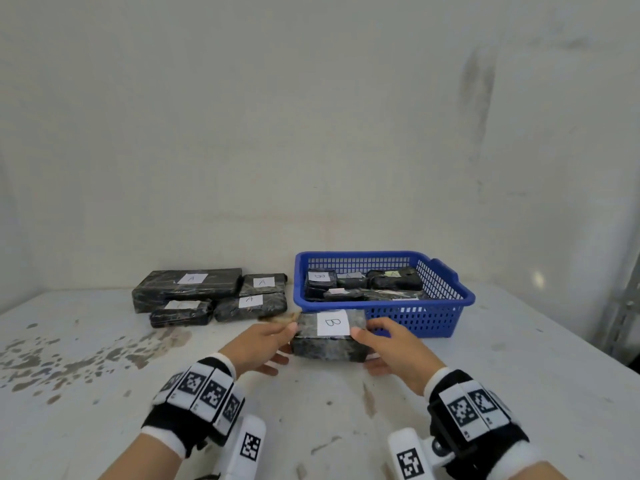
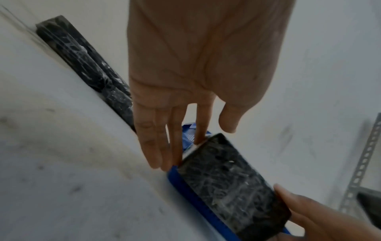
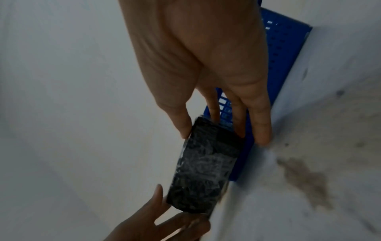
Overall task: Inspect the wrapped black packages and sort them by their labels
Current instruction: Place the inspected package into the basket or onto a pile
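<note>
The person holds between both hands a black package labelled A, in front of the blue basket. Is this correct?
No: in the head view the label on the wrapped black package reads B, not A. The rest is right.

Head view downward; wrist close-ups, common package (image 2: 233, 184)

table (image 1: 104, 393): white, stained | rear left: four wrapped black packages (image 1: 187, 289) | rear right: blue basket (image 1: 398, 317)
</note>
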The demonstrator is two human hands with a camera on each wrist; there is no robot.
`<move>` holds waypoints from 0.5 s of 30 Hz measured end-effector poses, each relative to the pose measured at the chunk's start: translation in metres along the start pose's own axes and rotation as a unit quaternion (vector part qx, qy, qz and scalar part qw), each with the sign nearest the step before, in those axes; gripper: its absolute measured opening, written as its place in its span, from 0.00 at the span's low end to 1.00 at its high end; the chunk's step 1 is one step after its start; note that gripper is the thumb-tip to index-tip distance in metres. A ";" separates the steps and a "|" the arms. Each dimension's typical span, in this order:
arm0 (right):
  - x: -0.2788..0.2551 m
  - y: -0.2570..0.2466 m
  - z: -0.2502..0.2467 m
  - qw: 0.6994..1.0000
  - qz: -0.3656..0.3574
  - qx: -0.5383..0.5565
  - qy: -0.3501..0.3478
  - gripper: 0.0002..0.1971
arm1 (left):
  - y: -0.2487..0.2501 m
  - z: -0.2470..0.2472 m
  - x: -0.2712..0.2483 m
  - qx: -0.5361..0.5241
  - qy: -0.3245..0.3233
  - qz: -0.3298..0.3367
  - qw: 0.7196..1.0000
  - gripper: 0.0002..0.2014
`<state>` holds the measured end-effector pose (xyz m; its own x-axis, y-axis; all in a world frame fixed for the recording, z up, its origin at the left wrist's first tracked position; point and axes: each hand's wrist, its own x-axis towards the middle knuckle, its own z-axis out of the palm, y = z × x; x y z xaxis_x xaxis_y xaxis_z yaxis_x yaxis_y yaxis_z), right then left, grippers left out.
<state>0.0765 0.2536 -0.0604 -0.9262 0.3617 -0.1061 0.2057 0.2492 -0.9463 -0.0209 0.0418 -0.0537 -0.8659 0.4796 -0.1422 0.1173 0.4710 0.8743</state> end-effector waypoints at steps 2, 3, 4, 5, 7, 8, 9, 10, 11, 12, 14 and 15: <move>-0.005 -0.008 0.001 0.996 -0.022 0.084 -0.017 0.21 | 0.005 -0.003 -0.010 -0.022 0.022 0.030 0.999 0.19; -0.008 -0.013 0.000 0.993 -0.040 0.107 -0.025 0.22 | 0.009 -0.006 -0.015 -0.036 0.035 0.045 0.998 0.18; -0.011 -0.020 -0.002 0.991 -0.060 0.114 -0.027 0.24 | 0.014 -0.009 -0.020 -0.053 0.048 0.055 0.996 0.18; -0.013 -0.026 -0.004 0.990 -0.078 0.114 -0.031 0.25 | 0.019 -0.012 -0.026 -0.076 0.059 0.065 0.993 0.17; -0.020 -0.040 -0.008 0.985 -0.109 0.130 -0.042 0.26 | 0.030 -0.017 -0.037 -0.122 0.073 0.077 0.987 0.22; -0.023 -0.048 -0.010 0.981 -0.122 0.140 -0.050 0.26 | 0.037 -0.020 -0.042 -0.146 0.073 0.080 0.983 0.24; -0.027 -0.055 -0.013 0.978 -0.138 0.142 -0.061 0.26 | 0.043 -0.022 -0.047 -0.176 0.070 0.088 0.978 0.24; -0.031 -0.063 -0.015 0.975 -0.158 0.136 -0.070 0.27 | 0.050 -0.025 -0.052 -0.207 0.067 0.100 0.971 0.22; -0.035 -0.070 -0.017 0.973 -0.181 0.122 -0.080 0.29 | 0.056 -0.028 -0.056 -0.234 0.068 0.115 0.963 0.20; -0.039 -0.077 -0.020 0.969 -0.203 0.108 -0.088 0.30 | 0.063 -0.031 -0.060 -0.248 0.076 0.131 0.957 0.20; -0.044 -0.090 -0.023 0.961 -0.242 0.091 -0.096 0.33 | 0.074 -0.036 -0.066 -0.240 0.103 0.170 0.950 0.20; -0.045 -0.095 -0.025 0.958 -0.255 0.088 -0.095 0.35 | 0.079 -0.038 -0.069 -0.224 0.116 0.192 0.949 0.21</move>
<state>0.1065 0.2357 0.0418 -0.9364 0.0584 0.3461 -0.3300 0.1894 -0.9248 0.0295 0.0181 0.0427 -0.8912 0.3515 0.2867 0.2722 -0.0911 0.9579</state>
